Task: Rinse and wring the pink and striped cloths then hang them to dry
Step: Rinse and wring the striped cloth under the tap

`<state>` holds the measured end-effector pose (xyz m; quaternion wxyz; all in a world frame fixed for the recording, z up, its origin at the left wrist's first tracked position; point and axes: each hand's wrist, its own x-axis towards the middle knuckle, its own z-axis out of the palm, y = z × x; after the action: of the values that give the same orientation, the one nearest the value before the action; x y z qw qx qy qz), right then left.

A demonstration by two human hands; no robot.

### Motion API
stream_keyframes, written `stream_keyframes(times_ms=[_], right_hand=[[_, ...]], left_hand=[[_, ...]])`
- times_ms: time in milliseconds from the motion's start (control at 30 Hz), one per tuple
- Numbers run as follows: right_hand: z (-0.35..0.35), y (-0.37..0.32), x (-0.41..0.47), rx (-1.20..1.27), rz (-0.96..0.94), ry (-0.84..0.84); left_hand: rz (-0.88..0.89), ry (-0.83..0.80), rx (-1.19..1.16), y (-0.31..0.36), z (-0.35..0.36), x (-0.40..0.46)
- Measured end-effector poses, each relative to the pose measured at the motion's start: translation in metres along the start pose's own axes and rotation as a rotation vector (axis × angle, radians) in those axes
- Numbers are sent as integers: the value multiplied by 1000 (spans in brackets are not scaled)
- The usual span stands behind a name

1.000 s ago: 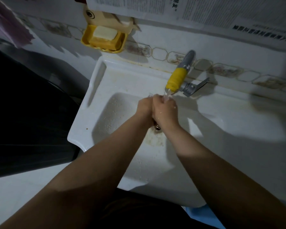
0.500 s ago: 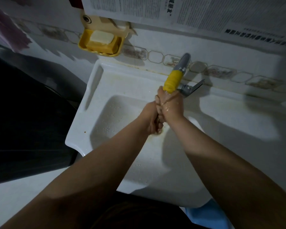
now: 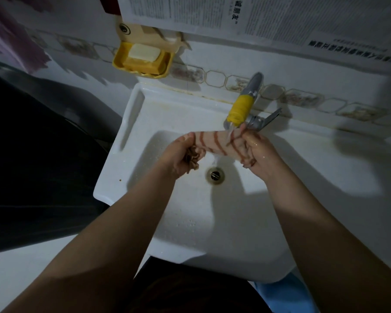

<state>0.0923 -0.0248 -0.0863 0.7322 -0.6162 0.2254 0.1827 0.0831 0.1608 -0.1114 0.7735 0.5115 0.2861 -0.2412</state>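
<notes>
White sink (image 3: pixel 190 222) below both hands: left hand (image 3: pixel 178 154) and right hand (image 3: pixel 257 152) grip opposite ends of striped cloth (image 3: pixel 217 142), stretched between them under the running tap (image 3: pixel 239 108).

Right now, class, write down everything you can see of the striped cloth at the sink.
The striped cloth is pale pink with thin reddish-brown stripes and looks like soft, wet fabric. It is stretched sideways above the sink, over the drain, under the tap, whose water runs onto it. The left hand grips one bunched end; the right hand grips the other.
</notes>
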Motion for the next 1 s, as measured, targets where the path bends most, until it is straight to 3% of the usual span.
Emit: stream_keyframes(times_ms=[100, 233, 333, 400, 533, 567, 600, 667, 733, 867, 1000], right_hand=[[16, -4, -10, 44, -39, -94], [54, 7, -22, -496, -214, 32], [62, 2, -8, -709, -295, 254], [51, -13, 10, -817, -241, 340], [62, -12, -3, -525, -219, 356], [72, -6, -11, -515, -244, 356], [78, 1, -17, -533, -269, 347], [78, 2, -18, -620, -284, 333], [68, -5, -7, -630, -228, 320], [52, -10, 10, -652, -236, 431], [39, -1, 19, -104, 103, 328]], left_hand=[[-42, 168, -7, 4, 19, 5], [-48, 205, 20, 6, 47, 8], [-21, 145, 26, 3, 68, -1], [-29, 117, 106, -5, 82, -4], [35, 185, 147, 7, 74, -1], [87, 194, 316, 10, 70, 0], [99, 204, 324, 10, 66, 1], [20, 60, 62, 6, 64, -10], [-119, -6, -28, -4, 66, -12], [-179, -59, 142, 5, 53, -22], [-162, -7, 58, 13, 18, -16]])
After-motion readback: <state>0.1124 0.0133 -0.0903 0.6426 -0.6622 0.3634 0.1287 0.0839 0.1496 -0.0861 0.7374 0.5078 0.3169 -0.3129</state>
